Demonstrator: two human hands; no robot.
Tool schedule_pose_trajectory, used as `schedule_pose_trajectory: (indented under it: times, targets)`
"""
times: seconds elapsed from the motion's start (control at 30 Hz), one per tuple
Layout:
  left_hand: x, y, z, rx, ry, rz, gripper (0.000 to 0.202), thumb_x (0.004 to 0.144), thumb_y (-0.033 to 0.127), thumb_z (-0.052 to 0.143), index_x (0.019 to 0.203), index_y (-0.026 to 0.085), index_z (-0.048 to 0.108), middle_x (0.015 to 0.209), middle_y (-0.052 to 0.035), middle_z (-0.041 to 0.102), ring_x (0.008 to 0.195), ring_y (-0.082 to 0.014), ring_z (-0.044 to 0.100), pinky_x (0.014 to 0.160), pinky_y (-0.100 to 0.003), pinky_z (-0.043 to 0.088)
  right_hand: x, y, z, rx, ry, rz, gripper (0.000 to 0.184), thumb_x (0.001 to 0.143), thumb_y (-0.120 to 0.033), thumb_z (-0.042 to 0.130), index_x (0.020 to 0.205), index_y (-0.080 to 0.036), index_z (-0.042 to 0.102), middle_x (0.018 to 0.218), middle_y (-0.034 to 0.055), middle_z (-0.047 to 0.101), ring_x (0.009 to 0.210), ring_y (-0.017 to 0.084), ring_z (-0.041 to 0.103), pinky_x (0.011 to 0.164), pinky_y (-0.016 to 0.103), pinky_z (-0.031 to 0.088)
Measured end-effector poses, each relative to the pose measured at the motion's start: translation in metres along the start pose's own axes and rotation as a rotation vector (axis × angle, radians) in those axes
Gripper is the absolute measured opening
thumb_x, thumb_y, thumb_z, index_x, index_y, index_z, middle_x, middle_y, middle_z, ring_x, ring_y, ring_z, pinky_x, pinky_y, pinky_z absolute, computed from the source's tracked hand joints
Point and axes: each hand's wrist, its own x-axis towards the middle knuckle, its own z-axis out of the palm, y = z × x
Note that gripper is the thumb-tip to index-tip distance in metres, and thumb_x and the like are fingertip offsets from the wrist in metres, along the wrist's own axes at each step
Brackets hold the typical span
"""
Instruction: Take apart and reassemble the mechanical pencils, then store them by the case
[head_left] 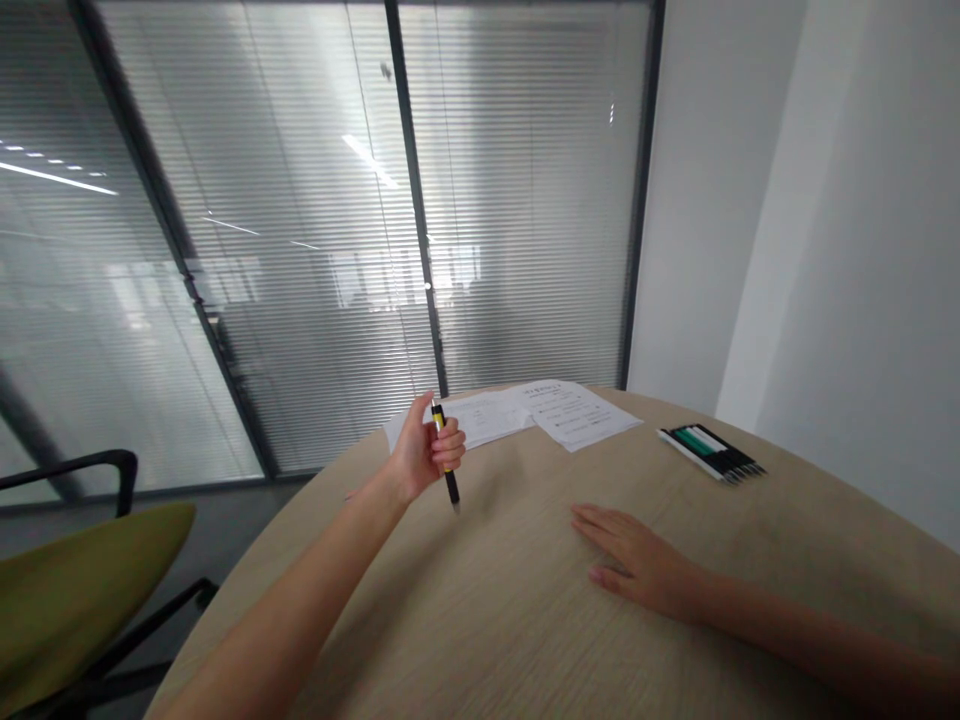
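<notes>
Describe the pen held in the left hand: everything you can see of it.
The pen is slim, with a black barrel and a yellow band near its upper end; it looks like plastic. The left hand grips it around the middle, fingers hiding that stretch. It stands nearly upright, tip down, over the table; whether the tip touches the wood cannot be told.

**Obscured and Cut-Off Items**

Fingers of the left hand (427,450) covered the middle of the pen (452,488). Print on the paper sheets (577,412) was too small to read. The row of pens (711,452) could not be counted. The chair (75,580) was cut by the left edge, the table (525,620) by the bottom edge. The room behind the blinds (300,250) was blurred.
</notes>
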Motion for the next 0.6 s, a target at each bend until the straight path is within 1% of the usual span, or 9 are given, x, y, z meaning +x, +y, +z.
schedule_pose_trajectory:
  times: [0.1,0.17,0.23,0.33,0.43,0.53,0.6]
  targets:
    - [0.0032,-0.0048,0.0002,0.030,-0.014,-0.046,0.060,0.064,0.073,0.024,0.043,0.017,0.032,0.038,0.0077,0.019,0.030,-0.0047,0.021,0.032,-0.018,0.026,0.0004,-0.0012,-0.0008,0.007,-0.005,0.002,0.058,0.079,-0.047,0.036,0.125,-0.011,0.036,0.131,0.0126,0.032,0.120,0.023,0.027,0.099,0.039,0.023]
    - [0.0040,-0.0060,0.0009,0.047,-0.012,-0.049,0.062,0.062,0.075,0.023,0.043,0.017,0.033,0.038,0.0076,0.020,0.030,-0.0046,0.021,0.032,-0.018,0.026,0.0005,-0.0016,-0.0009,0.008,0.003,-0.006,0.058,0.079,-0.047,0.036,0.125,-0.012,0.036,0.131,0.0128,0.032,0.120,0.023,0.027,0.099,0.039,0.023]
    - [0.0037,-0.0060,0.0017,0.061,-0.006,-0.044,0.060,0.065,0.072,0.023,0.043,0.017,0.033,0.038,0.0074,0.020,0.031,-0.0047,0.021,0.032,-0.018,0.026,0.0005,-0.0012,-0.0004,0.005,0.014,-0.013,0.058,0.079,-0.047,0.035,0.125,-0.012,0.036,0.131,0.0125,0.032,0.120,0.023,0.028,0.099,0.039,0.023]
    - [0.0024,-0.0054,0.0027,0.073,-0.002,-0.045,0.052,0.074,0.057,0.027,0.041,0.017,0.032,0.038,0.0074,0.018,0.031,-0.0048,0.020,0.032,-0.017,0.025,0.0004,0.0008,0.0011,-0.010,0.018,-0.015,0.058,0.080,-0.048,0.034,0.125,-0.012,0.035,0.131,0.0121,0.032,0.120,0.022,0.027,0.098,0.039,0.023]
    - [0.0019,-0.0056,0.0023,0.050,0.001,-0.037,0.046,0.076,0.046,0.027,0.041,0.017,0.032,0.039,0.0076,0.016,0.031,-0.0048,0.017,0.031,-0.016,0.023,0.0005,0.0027,0.0023,-0.015,0.016,-0.019,0.060,0.079,-0.049,0.034,0.126,-0.011,0.035,0.131,0.0124,0.032,0.120,0.022,0.027,0.099,0.038,0.023]
    - [0.0033,-0.0061,-0.0001,0.026,0.011,-0.022,0.044,0.076,0.043,0.027,0.041,0.017,0.032,0.039,0.0080,0.014,0.031,-0.0047,0.016,0.031,-0.016,0.023,0.0007,0.0034,0.0026,-0.001,0.024,-0.021,0.060,0.079,-0.049,0.035,0.126,-0.012,0.035,0.131,0.0121,0.032,0.120,0.022,0.027,0.099,0.039,0.023]
    - [0.0047,-0.0058,-0.0020,0.027,0.018,-0.026,0.046,0.076,0.046,0.026,0.041,0.017,0.032,0.039,0.0082,0.014,0.031,-0.0047,0.016,0.031,-0.016,0.023,0.0008,0.0033,0.0024,0.002,0.017,-0.015,0.059,0.079,-0.048,0.035,0.125,-0.012,0.035,0.131,0.0122,0.032,0.120,0.023,0.028,0.098,0.039,0.023]
